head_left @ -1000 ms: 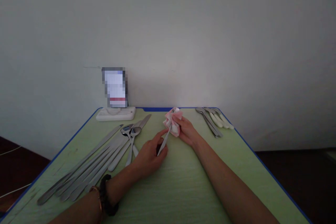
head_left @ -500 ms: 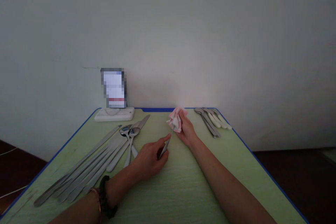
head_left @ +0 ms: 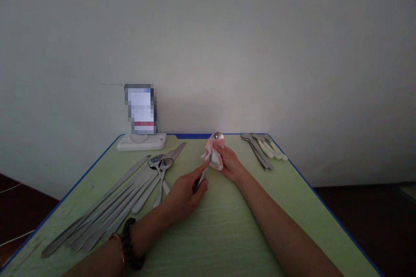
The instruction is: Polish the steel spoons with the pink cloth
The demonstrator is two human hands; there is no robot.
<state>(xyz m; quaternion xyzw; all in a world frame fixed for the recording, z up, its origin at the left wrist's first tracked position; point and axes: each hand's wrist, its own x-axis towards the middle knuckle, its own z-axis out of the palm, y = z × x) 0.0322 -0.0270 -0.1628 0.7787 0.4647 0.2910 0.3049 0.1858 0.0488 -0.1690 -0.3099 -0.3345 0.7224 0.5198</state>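
A metal spoon [head_left: 218,136] is held over the middle of the table, its bowl pointing away from me. My left hand [head_left: 187,194] is closed on the spoon's handle, with the index finger stretched along it. A pink and white cloth [head_left: 215,156] is wrapped around the spoon's neck, just below the bowl. My right hand [head_left: 230,163] grips this cloth with the spoon inside it, thumb on top. Part of the handle is hidden by the cloth and my left fingers.
Several knives [head_left: 107,207] and some spoons [head_left: 159,162] lie in a pile on the left. At the back right are more spoons [head_left: 256,151] and white-handled cutlery [head_left: 271,149]. A blurred phone [head_left: 141,108] stands on a white base [head_left: 142,142] near the wall.
The cloth in my right hand has slid from over the spoon's bowl down toward the handle, so the bowl now shows. My left hand keeps its hold and has shifted slightly.
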